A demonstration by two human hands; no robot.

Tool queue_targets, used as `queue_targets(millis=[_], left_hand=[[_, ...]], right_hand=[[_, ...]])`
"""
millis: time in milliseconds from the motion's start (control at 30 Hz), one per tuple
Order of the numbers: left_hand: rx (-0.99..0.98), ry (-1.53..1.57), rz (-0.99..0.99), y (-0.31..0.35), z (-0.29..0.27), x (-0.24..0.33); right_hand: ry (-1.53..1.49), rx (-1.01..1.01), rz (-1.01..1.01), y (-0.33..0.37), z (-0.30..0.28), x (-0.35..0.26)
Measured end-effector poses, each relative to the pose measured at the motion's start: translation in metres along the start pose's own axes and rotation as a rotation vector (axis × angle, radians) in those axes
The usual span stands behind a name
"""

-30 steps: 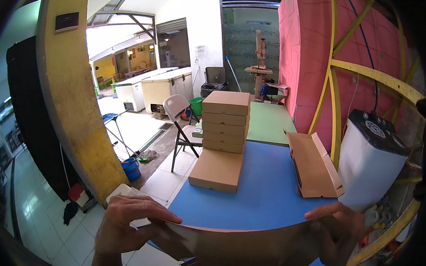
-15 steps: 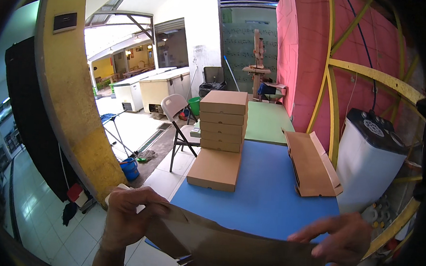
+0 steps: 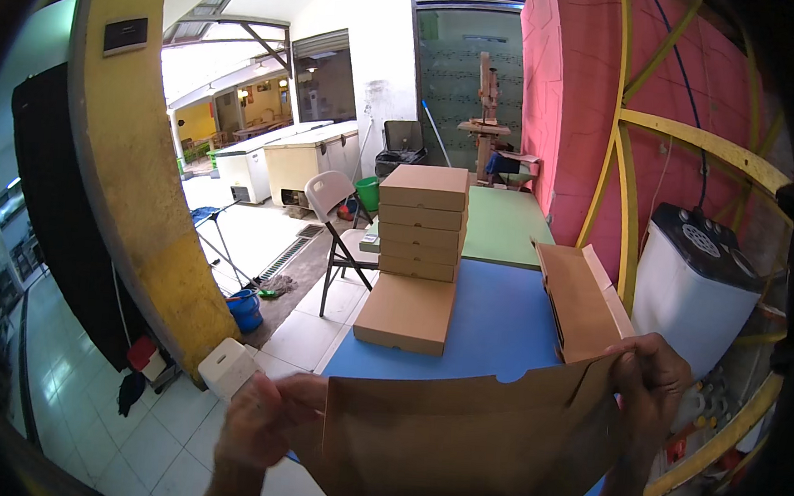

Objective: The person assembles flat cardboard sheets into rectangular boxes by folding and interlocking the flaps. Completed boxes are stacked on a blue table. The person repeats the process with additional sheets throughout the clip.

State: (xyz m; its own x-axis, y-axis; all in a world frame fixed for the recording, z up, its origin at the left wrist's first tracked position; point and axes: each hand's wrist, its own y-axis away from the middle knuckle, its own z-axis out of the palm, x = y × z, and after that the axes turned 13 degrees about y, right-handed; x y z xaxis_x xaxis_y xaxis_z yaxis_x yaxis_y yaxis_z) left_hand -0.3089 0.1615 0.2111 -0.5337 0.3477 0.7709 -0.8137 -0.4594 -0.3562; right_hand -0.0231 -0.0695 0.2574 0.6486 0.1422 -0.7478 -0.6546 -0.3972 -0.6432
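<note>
Between my two hands, over the near end of the blue table (image 3: 502, 318), a brown cardboard box blank (image 3: 458, 443) is held up, partly folded, with a small notch in its upper edge. My left hand (image 3: 264, 417) is closed on its left end, slightly blurred. The fingers of my right hand (image 3: 651, 377) pinch its upper right corner. Ahead on the table stands a stack of closed brown boxes (image 3: 421, 222), with another closed box (image 3: 404, 312) in front of it. To the right lie flat, unfolded cardboard blanks (image 3: 580, 300), partly behind the held piece.
A green table (image 3: 508, 223) adjoins the blue one. On the right are a white washing machine (image 3: 695, 284) and a yellow metal frame (image 3: 626, 217). Left of the table stand a folding chair (image 3: 332, 199), a white stool (image 3: 226, 369) and a yellow pillar (image 3: 138, 168).
The cardboard blank has been raised and turned so its broad face shows. My right hand has moved up and gripped its corner; my left hand has shifted slightly down.
</note>
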Motion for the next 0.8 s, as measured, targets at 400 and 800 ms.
queue_targets(millis=[400,800], left_hand=[[0.503,-0.085,0.421,0.007,0.045,-0.084],[0.466,0.008,0.476,-0.008,0.035,-0.092]], right_hand=[[-0.172,0.114,0.050,0.027,0.029,0.007],[0.099,0.216,0.082,0.107,0.013,0.059]])
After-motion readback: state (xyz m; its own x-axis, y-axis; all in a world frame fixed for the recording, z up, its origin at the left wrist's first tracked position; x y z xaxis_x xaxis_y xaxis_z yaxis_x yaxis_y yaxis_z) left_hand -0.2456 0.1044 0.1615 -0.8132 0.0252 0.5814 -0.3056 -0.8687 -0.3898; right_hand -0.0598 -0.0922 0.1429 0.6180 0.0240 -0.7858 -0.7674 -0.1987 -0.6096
